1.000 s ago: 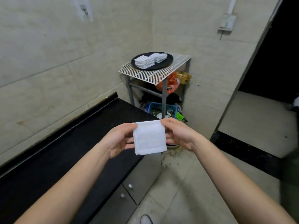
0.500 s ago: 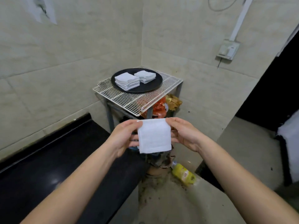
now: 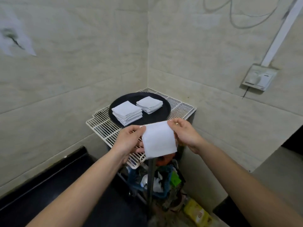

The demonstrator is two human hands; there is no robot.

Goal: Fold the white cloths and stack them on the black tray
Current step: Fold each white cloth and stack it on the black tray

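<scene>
Now I hold one folded white square cloth (image 3: 158,139).
My left hand (image 3: 129,140) and right hand (image 3: 185,135) pinch its top corners.

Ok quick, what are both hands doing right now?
Left hand: pinches the left edge of the folded white cloth.
Right hand: pinches the same cloth at its top right corner.

The folded cloth (image 3: 158,139) has been carried closer to the black tray (image 3: 157,114), seemingly over the edge of the wire rack (image 3: 180,106).
</scene>
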